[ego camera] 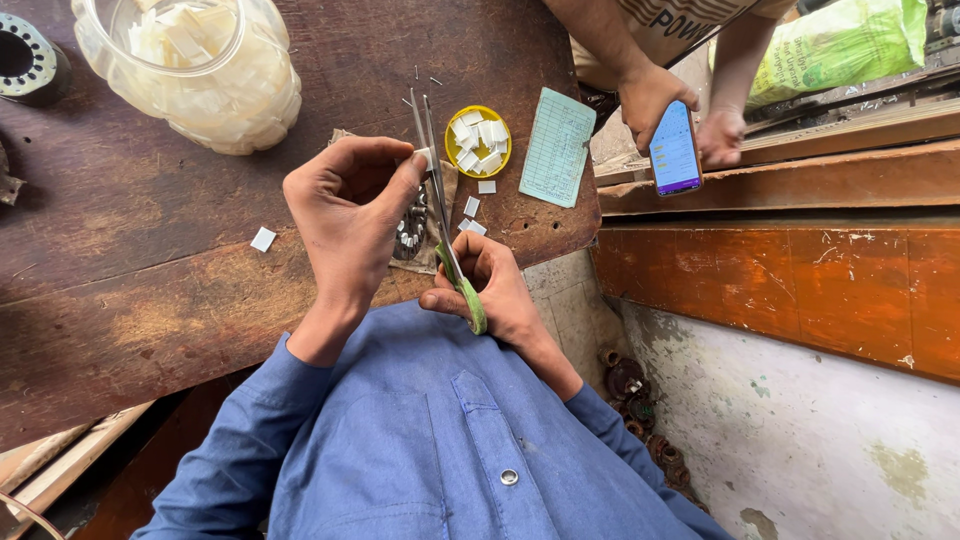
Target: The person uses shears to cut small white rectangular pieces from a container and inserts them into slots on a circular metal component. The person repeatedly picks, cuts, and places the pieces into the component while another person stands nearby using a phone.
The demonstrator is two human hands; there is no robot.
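Scissors (445, 215) with green handles were grasped in the right hand (495, 285), above the desk (130, 290), blades pointing away from the person. The left hand (350, 210) pinched a small white piece (424, 157) beside the blades.

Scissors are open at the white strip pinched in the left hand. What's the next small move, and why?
Probably close the scissors with the right hand to snip off another piece. The left hand pinches a small white strip right at the blades, which stand slightly apart, and similar cut white squares already lie on the wooden table and fill the yellow lid.
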